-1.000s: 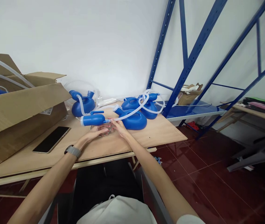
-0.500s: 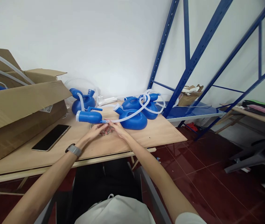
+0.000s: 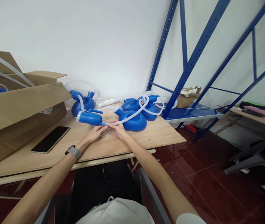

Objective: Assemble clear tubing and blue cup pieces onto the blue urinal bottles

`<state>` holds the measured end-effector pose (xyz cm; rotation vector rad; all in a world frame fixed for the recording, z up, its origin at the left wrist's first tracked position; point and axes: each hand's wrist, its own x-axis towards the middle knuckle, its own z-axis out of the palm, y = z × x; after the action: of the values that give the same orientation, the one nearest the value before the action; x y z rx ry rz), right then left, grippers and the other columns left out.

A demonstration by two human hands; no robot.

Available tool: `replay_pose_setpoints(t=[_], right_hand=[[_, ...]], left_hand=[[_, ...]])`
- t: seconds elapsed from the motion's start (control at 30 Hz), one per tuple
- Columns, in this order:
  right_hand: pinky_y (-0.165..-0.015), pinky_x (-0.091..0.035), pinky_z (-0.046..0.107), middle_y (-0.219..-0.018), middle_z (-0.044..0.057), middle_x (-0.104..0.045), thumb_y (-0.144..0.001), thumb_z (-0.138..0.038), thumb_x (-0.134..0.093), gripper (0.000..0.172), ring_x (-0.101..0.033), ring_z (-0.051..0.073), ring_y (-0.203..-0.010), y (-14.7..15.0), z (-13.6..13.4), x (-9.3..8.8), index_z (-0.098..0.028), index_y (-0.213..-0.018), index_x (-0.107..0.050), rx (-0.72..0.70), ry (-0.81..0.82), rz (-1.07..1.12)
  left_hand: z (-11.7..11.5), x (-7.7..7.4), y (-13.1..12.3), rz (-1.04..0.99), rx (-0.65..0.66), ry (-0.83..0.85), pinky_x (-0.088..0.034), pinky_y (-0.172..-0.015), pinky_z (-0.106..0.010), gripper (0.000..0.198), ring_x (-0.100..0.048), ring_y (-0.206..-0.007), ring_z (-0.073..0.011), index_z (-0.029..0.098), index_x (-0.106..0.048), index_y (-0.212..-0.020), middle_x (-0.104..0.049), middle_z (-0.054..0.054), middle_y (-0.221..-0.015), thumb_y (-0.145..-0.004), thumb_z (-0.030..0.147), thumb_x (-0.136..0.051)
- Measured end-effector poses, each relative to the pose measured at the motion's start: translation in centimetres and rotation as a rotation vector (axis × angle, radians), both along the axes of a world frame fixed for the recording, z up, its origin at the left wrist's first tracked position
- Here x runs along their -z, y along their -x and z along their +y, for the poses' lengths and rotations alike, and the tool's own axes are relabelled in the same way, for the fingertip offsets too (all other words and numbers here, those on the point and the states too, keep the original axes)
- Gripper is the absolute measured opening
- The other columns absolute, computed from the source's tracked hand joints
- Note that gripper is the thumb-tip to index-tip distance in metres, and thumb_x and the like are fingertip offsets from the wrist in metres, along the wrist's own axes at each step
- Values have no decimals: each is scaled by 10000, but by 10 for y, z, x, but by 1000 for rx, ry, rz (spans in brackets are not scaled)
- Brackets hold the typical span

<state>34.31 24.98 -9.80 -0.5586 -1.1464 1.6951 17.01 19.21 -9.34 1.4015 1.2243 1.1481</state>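
Note:
A blue plastic urinal funnel with a handle and pale rim (image 3: pixel 90 118) lies sideways above the table, its narrow nozzle pointing right. My left hand (image 3: pixel 96 133) is closed at that nozzle, the fingertips pinching near its end. Just right of it, my right hand (image 3: pixel 119 129) pinches the end of a translucent hose (image 3: pixel 132 116) where it meets the nozzle. The hose curves up to the right, in front of a blue urinal bottle (image 3: pixel 133 122) with a white-capped neck. Below my hands a thin white loop (image 3: pixel 108 133) lies on the table, partly hidden.
An open cardboard box (image 3: pixel 25 105) with hoses stands at the left. Beside it lies a phone (image 3: pixel 50 139). More blue bottles (image 3: pixel 83 105) stand at the back of the wooden table (image 3: pixel 132 144). Blue metal shelving (image 3: pixel 188 63) rises at the right.
My left hand has shifted slightly down and left, and more of the thin white loop shows. The funnel's nozzle end has dipped a little. Both hands remain at the joint.

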Motion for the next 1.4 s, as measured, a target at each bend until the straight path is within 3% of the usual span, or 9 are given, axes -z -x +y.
replay_pose_setpoints(t=[0.13, 0.53, 0.8, 1.0, 1.2, 1.4], right_hand=[[-812, -576, 283, -787, 3, -781, -578, -297, -970, 345, -715, 140, -736, 4, 1, 4, -176, -779, -717, 22, -1, 14], [-838, -587, 310, -773, 5, -768, -565, -296, -963, 342, -734, 168, -780, 10, -4, 5, -178, -766, -712, 126, -4, 43], [-914, -605, 391, -733, 26, -754, -635, -249, -924, 309, -765, 213, -783, 31, -4, 1, -193, -765, -649, 250, 30, 118], [-921, -611, 385, -764, 32, -778, -630, -239, -917, 290, -780, 224, -811, 29, -3, 0, -193, -769, -666, 213, 41, 153], [-882, -611, 349, -788, 28, -786, -635, -229, -910, 266, -780, 202, -802, 29, -3, 1, -194, -743, -670, 168, 39, 189], [-888, -614, 334, -793, 18, -792, -619, -230, -918, 275, -774, 188, -799, 27, -3, 1, -196, -737, -672, 149, 44, 196]], left_hand=[[1, 1, 0, -25, 3, 11, -325, -490, -271, 497, -360, -482, -115, 203, -613, -705, -367, 64, -532, -768, 666, -782], [1, 0, -3, -131, -2, 49, -294, -460, -240, 578, -340, -451, -78, 219, -473, -656, -359, 80, -558, -738, 687, -802], [4, -5, 1, -205, -56, 18, -237, -440, -205, 554, -272, -418, -60, 214, -551, -795, -289, 126, -524, -728, 711, -787], [5, -3, 0, -234, -57, 16, -245, -432, -204, 527, -290, -398, -57, 207, -575, -823, -313, 128, -501, -727, 664, -819], [4, -4, 0, -222, -45, 0, -347, -446, -237, 517, -384, -392, -84, 189, -653, -925, -436, 94, -498, -770, 667, -777], [4, -5, 1, -186, -30, 5, -347, -438, -243, 531, -404, -401, -93, 184, -642, -834, -473, 69, -482, -725, 676, -810]])
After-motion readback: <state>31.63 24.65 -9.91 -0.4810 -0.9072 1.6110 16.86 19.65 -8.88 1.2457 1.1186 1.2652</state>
